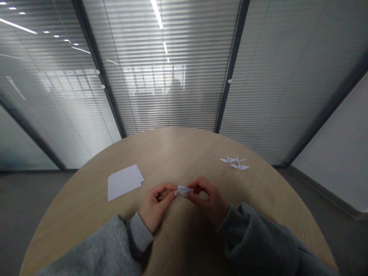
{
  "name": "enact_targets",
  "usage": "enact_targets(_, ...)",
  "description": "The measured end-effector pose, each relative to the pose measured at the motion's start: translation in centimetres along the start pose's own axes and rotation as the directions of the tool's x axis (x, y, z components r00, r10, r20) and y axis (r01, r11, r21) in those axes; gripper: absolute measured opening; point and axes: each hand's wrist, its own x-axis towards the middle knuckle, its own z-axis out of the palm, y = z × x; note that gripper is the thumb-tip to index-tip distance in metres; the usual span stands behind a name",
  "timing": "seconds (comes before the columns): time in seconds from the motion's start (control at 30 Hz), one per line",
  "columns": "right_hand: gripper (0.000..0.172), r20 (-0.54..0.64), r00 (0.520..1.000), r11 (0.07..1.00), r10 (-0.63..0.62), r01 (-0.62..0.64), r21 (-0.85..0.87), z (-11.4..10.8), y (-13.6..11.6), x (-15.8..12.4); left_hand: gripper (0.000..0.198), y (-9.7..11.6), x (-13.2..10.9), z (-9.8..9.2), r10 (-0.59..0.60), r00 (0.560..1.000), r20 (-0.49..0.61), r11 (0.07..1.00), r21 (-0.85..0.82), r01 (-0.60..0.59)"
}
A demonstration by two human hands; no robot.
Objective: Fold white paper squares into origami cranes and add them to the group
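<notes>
A small piece of folded white paper (184, 189) is held between my two hands above the middle of the table. My left hand (157, 202) pinches its left end between thumb and forefinger. At its right end, the thumb and forefinger of my right hand (209, 199) close on the paper. The fingertips cover parts of it, so its full folded shape is hidden. Several folded paper cranes (235, 162) sit close together beyond my right hand. Left of my left hand lie white paper sheets (123, 183), one slightly askew beneath another.
The round wooden table (172, 149) has a curved far edge. Glass panels with blinds (172, 103) stand right behind it, divided by dark frames (227, 84). A white wall panel (339, 153) rises to the right, beyond the grey floor (304, 199).
</notes>
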Motion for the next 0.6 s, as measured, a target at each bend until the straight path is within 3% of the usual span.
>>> enact_targets(0.1,0.019,0.006,1.000,0.999,0.023,-0.023,0.026,-0.02,-0.01,-0.01,0.025,0.13,-0.06,0.05,-0.021,1.000,0.022,1.000,0.021,0.020)
enact_targets(0.37,0.016,0.020,0.998,0.998,-0.065,0.065,-0.004,-0.24,-0.21,0.00,0.029,0.27,-0.21,0.11,-0.068,0.997,0.048,0.994,0.092,0.063)
enact_targets(0.6,0.020,0.009,0.999,0.999,-0.048,0.048,0.004,-0.23,-0.11,-0.02,0.030,-0.19,-0.12,-0.07,-0.037,0.998,0.048,0.999,0.014,0.036)
